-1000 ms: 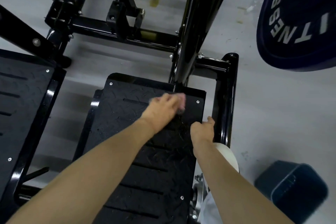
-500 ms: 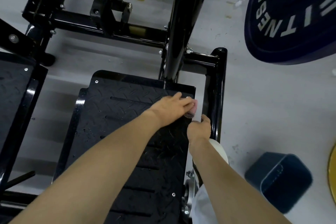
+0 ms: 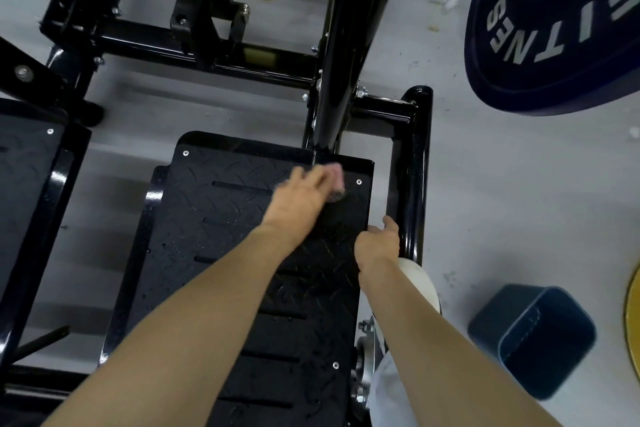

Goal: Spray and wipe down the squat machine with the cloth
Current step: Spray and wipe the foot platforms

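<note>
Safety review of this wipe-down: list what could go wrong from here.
1. The left hand, motion-blurred, presses the cloth close to the upright post and a screw head; knuckles could strike either.
2. The right hand sits at the edge of the foot plate, its fingers hidden in the gap beside the frame tube; if the plate shifts, they might get pinched.

Left hand (image 3: 301,198) on the footplate (image 3: 221,218) — right hand (image 3: 377,246) at its right edge; bin (image 3: 530,340) farther right.
</note>
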Demonstrator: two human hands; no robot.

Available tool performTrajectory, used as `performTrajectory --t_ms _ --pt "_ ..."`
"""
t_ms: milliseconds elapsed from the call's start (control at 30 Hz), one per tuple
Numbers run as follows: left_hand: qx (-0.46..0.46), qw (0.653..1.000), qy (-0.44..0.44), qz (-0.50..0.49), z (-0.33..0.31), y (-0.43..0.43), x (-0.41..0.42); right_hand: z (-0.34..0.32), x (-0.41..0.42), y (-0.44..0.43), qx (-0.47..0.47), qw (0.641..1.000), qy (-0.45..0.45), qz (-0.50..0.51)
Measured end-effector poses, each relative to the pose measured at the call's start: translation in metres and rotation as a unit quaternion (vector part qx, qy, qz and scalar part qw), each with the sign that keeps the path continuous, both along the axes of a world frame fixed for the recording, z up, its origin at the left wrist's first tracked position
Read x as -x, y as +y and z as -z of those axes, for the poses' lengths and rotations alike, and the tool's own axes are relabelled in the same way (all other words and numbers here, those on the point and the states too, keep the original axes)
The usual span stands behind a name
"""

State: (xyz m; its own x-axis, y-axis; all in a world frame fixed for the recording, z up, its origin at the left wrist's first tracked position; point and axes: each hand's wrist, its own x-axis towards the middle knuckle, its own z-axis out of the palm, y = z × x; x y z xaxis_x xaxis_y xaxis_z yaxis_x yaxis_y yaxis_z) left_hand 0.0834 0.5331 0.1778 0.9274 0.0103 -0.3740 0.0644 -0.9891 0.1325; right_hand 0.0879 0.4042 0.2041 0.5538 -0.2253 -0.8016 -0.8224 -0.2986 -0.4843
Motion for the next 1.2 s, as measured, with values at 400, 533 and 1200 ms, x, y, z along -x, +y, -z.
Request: performTrajectory --t_ms 400,533,1200 --pt "0.085 0.984 0.041 0.151 -0.006 -0.041 0.013 0.003 -0.001 -0.001 -0.007 1.0 0.003 0.023" --pt "0.007 0.994 0.032 0.108 -0.003 -0.02 0.018 0.008 -0.001 -0.001 -0.018 0.999 0.025 0.023" --pt "-0.05 0.988 0.019 -0.147 0.005 0.023 0.042 0.012 0.016 0.007 0.025 0.989 -0.036 -0.14"
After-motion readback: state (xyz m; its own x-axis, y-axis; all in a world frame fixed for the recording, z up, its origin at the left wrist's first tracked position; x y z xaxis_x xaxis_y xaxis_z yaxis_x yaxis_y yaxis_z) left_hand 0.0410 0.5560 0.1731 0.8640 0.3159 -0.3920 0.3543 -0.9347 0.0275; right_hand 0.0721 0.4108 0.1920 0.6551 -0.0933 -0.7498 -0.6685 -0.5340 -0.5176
